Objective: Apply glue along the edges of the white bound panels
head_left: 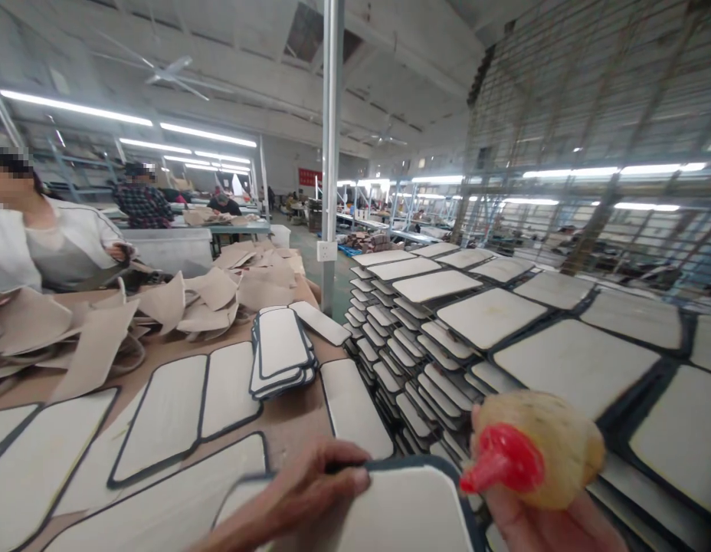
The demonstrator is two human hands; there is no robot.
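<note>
My left hand (315, 491) pinches the upper left edge of a cream panel with a dark rounded border (413, 510) at the bottom of the view. In my right hand (554, 525) is a yellowish squeeze bottle with a red nozzle (556, 437), its tip pointing left, close to the panel's right corner. Part of my right hand is hidden behind the bottle. More cream panels with dark edges (165, 414) lie flat on the table to the left, and a small pile of them (283, 345) sits beyond my left hand.
Racks stacked with cream panels (493, 314) fill the right side. Loose beige curved pieces (165, 303) are heaped at the left, beside a person in a white jacket (50, 238). A white post with a socket (328, 249) stands ahead. Other people work farther back.
</note>
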